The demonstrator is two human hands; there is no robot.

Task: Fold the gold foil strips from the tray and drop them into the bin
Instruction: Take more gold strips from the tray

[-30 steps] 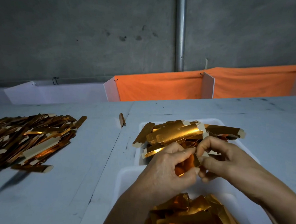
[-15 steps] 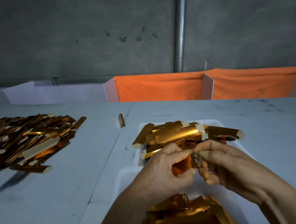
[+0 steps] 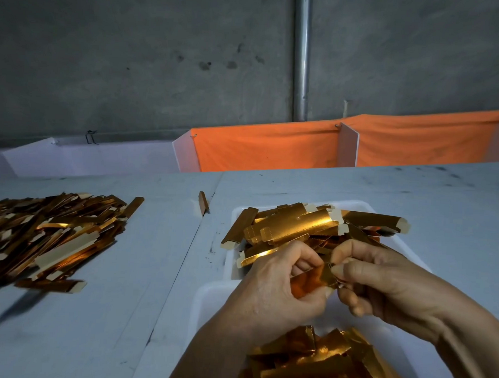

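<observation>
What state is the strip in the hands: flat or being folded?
Being folded. The strip is bent between the left hand and right hand, both pinching it above the bin; not yet dropped.

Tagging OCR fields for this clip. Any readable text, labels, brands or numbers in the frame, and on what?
None readable.
Gold foil strip pinched between left hand and right hand: plain foil, no print visible.
Strips in the white tray and the loose strip pile on the table: no lettering, only faint embossed lines.
Orange cloth and concrete wall: no signs; dark spots are stains.
</observation>
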